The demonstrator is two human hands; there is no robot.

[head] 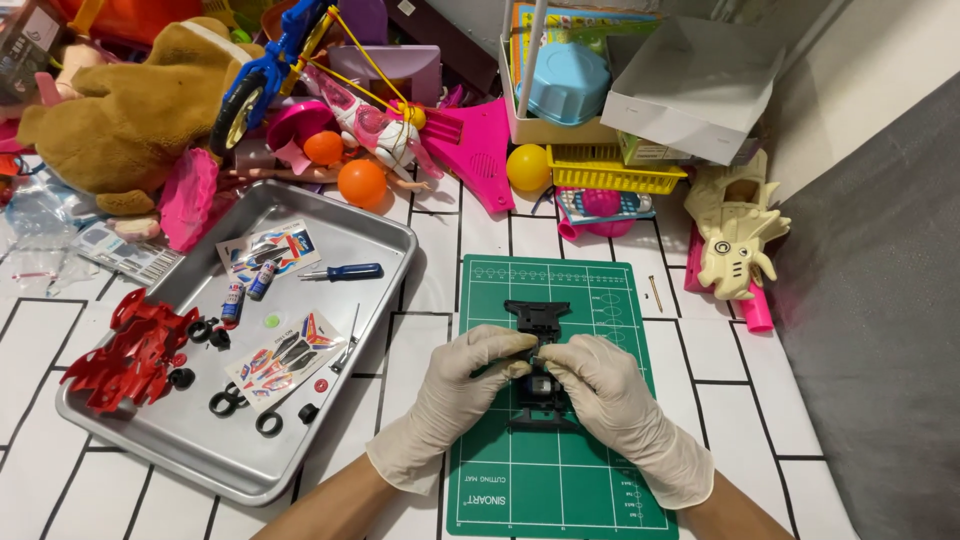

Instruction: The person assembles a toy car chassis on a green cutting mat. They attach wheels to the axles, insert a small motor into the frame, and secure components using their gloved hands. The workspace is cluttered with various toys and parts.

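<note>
Tiled floor (720, 350), metal tray (385, 235) with red car shell (135, 350), tyres (225, 402)

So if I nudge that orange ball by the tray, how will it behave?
The orange ball is round and smooth, so it would probably roll. It looks like light plastic. The tray rim beside it might stop it.

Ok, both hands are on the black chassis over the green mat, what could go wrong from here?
1. The black chassis is pinched by the left hand and right hand; a slip could drop a small part, hard to spot against the green mat.
2. The left forearm lies close to the metal tray; a nudge might scatter the loose black tyres.
</note>
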